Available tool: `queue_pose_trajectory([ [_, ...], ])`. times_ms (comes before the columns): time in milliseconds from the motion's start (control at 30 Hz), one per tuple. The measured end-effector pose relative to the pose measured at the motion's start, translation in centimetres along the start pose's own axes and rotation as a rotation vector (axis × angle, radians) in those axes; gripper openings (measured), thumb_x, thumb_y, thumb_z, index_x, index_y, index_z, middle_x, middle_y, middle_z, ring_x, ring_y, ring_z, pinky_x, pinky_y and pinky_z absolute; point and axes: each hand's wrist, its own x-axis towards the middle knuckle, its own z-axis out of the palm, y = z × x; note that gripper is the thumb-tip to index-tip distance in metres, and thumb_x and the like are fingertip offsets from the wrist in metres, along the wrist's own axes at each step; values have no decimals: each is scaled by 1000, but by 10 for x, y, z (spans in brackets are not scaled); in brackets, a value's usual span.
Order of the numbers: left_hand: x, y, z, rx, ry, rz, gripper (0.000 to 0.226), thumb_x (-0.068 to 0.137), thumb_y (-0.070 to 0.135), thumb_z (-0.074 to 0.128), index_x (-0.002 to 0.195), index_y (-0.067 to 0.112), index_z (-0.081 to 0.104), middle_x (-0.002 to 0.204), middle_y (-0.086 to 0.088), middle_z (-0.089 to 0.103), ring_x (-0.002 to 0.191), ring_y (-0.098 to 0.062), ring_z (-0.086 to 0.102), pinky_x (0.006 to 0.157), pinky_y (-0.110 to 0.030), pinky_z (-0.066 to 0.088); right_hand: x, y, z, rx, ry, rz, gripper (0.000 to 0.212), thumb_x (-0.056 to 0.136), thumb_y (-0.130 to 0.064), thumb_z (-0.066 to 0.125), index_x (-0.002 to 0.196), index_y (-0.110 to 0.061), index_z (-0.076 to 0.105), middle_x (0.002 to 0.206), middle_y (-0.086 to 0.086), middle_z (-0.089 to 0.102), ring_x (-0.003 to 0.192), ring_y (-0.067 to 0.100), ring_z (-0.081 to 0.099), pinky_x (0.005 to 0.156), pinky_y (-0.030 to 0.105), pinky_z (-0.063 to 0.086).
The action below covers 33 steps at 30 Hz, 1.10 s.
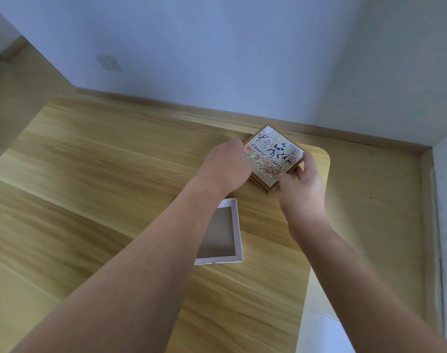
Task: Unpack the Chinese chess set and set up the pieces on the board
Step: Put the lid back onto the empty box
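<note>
A square Chinese chess box [273,155] with printed characters and the words "Chinese chess" on its lid stands near the table's far right corner. My left hand [225,166] grips its left side, fingers wrapped around the edge. My right hand [302,179] holds its right and near sides, thumb on the lid's front corner. An open white box tray [220,235], grey inside and with nothing in it, lies on the table nearer to me, partly hidden by my left forearm. No board or pieces are in view.
The light wooden table [102,179] has a rounded far right corner [324,159] and a right edge close to the box. Beyond it are wood flooring, a skirting board and pale walls.
</note>
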Motion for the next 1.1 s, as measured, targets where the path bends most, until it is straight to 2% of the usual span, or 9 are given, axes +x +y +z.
queue_pose_trajectory([
  [67, -4, -1, -3, -148, 29, -40, 47, 95, 17, 41, 141, 24, 43, 117, -2, 61, 102, -27, 59, 87, -38, 49, 0, -8, -3, 86, 5, 45, 47, 87, 1, 40, 117, -33, 54, 104, -17, 68, 87, 11, 63, 61, 32, 53],
  [167, -14, 1, -1, -282, 122, -59, 34, 102, 25, 31, 132, 21, 49, 102, 0, 59, 84, -22, 56, 69, -36, 45, -1, -18, -5, 178, -27, 122, 52, 95, -7, 43, 145, -20, 38, 138, -9, 53, 104, 1, 59, 72, 13, 50],
  [233, -19, 0, -3, -307, 151, -110, 31, 104, 30, 27, 106, 15, 54, 87, 1, 55, 73, -18, 50, 61, -33, 37, -5, -22, -2, 176, -23, 124, 38, 96, -11, 44, 133, -16, 52, 128, -7, 61, 104, 10, 62, 77, 19, 51],
  [300, -27, -5, -9, -314, 112, -192, 37, 103, 39, 27, 102, 14, 54, 86, 1, 57, 72, -17, 52, 63, -33, 38, -12, -25, -2, 185, -23, 87, 22, 97, -10, 46, 110, -19, 62, 102, -15, 68, 90, 9, 65, 74, 19, 53],
  [433, -52, -31, -20, -250, 56, -300, 35, 102, 39, 32, 91, 13, 52, 82, 1, 56, 74, -23, 55, 76, -38, 50, -28, -27, -2, 197, -142, 18, 28, 95, -4, 51, 100, -29, 62, 90, -22, 66, 79, -11, 64, 64, 7, 47],
  [567, -80, -57, -26, -198, 71, -415, 35, 101, 37, 32, 89, 11, 51, 77, -1, 54, 68, -24, 52, 68, -35, 44, -50, -23, 3, 74, -300, -19, 28, 93, -6, 56, 96, -32, 64, 84, -24, 68, 76, -13, 64, 61, 3, 45],
  [767, -118, -74, -19, 18, 138, -423, 37, 102, 39, 25, 98, 14, 52, 96, -3, 59, 91, -28, 56, 74, -38, 39, -80, -7, 14, -63, -367, -103, 36, 90, -5, 57, 121, -22, 64, 107, -15, 69, 95, -7, 63, 82, 14, 52],
  [933, -132, -77, -2, 29, 164, -401, 38, 105, 39, 22, 106, 12, 48, 107, -11, 61, 93, -30, 51, 79, -39, 38, -94, 18, 18, -98, -336, -157, 40, 87, -12, 61, 123, -30, 62, 122, -15, 64, 110, 5, 62, 97, 38, 50],
  [1100, -139, -82, 22, -9, 301, -377, 34, 106, 37, 26, 104, 12, 47, 110, -13, 59, 98, -33, 54, 79, -39, 36, -101, 36, 20, -198, -313, -327, 41, 92, -11, 57, 129, -27, 56, 141, -16, 49, 129, 3, 47, 108, 39, 40],
])
